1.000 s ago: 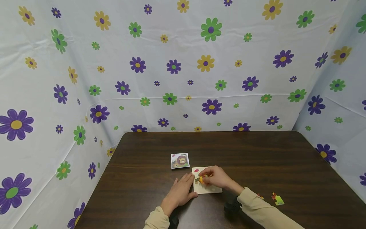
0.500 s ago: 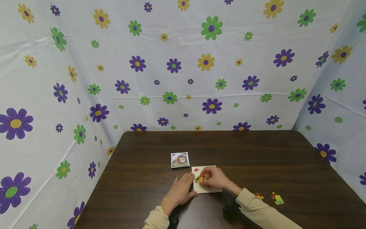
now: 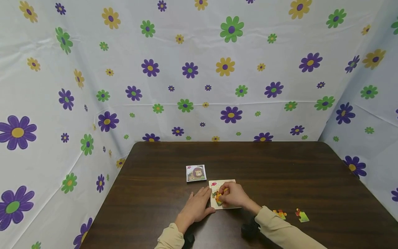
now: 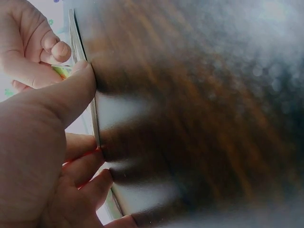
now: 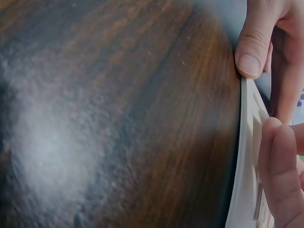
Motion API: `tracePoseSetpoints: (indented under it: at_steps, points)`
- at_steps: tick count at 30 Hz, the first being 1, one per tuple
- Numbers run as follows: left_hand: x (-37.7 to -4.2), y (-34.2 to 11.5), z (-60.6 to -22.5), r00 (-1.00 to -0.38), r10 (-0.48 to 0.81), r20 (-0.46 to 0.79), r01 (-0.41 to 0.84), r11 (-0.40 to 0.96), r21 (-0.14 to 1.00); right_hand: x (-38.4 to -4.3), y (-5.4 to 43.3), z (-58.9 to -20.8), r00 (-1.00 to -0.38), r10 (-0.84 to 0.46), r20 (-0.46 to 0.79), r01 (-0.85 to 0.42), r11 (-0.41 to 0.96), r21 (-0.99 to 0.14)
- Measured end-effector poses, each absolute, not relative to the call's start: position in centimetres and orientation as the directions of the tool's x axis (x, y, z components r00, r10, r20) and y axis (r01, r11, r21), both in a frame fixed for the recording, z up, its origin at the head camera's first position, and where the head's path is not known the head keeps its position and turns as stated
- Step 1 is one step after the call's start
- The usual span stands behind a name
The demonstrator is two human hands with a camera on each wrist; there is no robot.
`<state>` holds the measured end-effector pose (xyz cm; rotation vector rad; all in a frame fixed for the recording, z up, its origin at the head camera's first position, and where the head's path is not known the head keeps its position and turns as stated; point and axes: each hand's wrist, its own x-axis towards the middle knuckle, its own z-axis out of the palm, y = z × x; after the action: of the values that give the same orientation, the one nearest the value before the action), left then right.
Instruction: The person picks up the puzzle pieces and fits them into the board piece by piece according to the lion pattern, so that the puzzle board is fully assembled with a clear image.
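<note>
"On the dark wood surface (image 3: 155,169), where is the puzzle board (image 3: 220,182) set, and which step is in hand?"

"It is placed near the middle, on the near right of the lion picture card (image 3: 196,173). A puzzle piece (image 3: 218,200) is pinched by the right hand (image 3: 237,196) at the board's left part; fitting seems under way. The left edge is steadied by the left hand (image 3: 195,207), fingers extended, nothing grasped."

"What is called for next?"

"Probably, careful alignment before pressing. An orange-and-yellow piece (image 3: 280,214) and a green-and-red piece (image 3: 302,215) are yet to be placed, both lying right."
</note>
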<state>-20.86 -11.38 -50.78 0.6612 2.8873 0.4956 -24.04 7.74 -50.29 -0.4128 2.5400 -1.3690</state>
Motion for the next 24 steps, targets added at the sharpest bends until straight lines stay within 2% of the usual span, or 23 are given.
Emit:
tracePoseSetpoints:
  at_steps: [8, 15, 24]
  points:
    - [-20.9, -11.4, -50.8, -0.892, 0.450, -0.051, 0.406, 0.844, 0.350, -23.9, 7.3, -50.6, -0.931, -0.350, -0.101, -0.091, 0.492, -0.866]
    - [-20.9, -11.4, -50.7, -0.893, 0.449, -0.042, 0.409, 0.846, 0.342, -23.9, 6.9, -50.9, -0.944, -0.327, -0.035, -0.149, 0.519, -0.842]
    - [-21.0, -11.4, -50.7, -0.893, 0.449, -0.046, 0.409, 0.848, 0.337, -23.8, 6.3, -50.8, -0.966, -0.258, -0.005, -0.152, 0.587, -0.795]
